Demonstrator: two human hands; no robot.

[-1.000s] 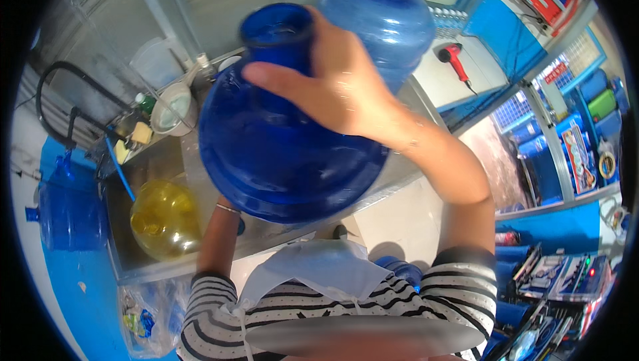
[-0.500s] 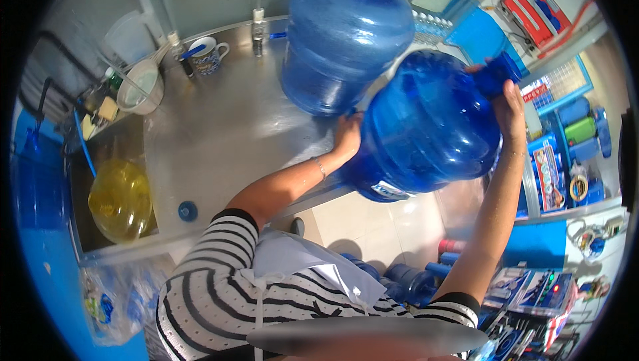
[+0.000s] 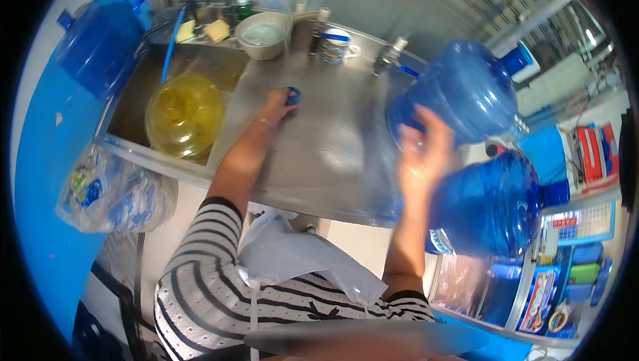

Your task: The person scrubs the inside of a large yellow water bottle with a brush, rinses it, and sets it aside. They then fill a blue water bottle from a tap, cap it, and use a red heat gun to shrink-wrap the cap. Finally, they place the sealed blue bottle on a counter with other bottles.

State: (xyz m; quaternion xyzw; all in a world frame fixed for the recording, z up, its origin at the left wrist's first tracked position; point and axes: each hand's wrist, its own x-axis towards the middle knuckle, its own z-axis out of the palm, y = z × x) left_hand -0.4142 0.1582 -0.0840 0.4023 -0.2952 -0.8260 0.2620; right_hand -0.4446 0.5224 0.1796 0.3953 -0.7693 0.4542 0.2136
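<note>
On the metal counter point(image 3: 319, 161), my left hand point(image 3: 276, 102) is closed on a small round blue bottle cap point(image 3: 293, 96). My right hand point(image 3: 426, 148) is in the air in front of a large blue water jug point(image 3: 466, 91), slightly blurred, its fingers apart and nothing in them. That jug stands at the counter's right end. Nearer to me, beside my right forearm, is a darker blue water jug point(image 3: 489, 204) with its neck pointing right. My forearm hides part of its base.
At the left, a sink point(image 3: 126, 111) holds a yellow transparent jug point(image 3: 186, 114). A bowl point(image 3: 264, 36), a patterned mug point(image 3: 335, 46) and small taps point(image 3: 389, 54) line the counter's back. A clear bag of blue caps point(image 3: 123, 194) hangs below the sink; another blue jug point(image 3: 100, 48) stands far left.
Both hands have let go of the darker jug, which now stands at the right. My left hand has moved left and taken the blue cap. The view has turned left.
</note>
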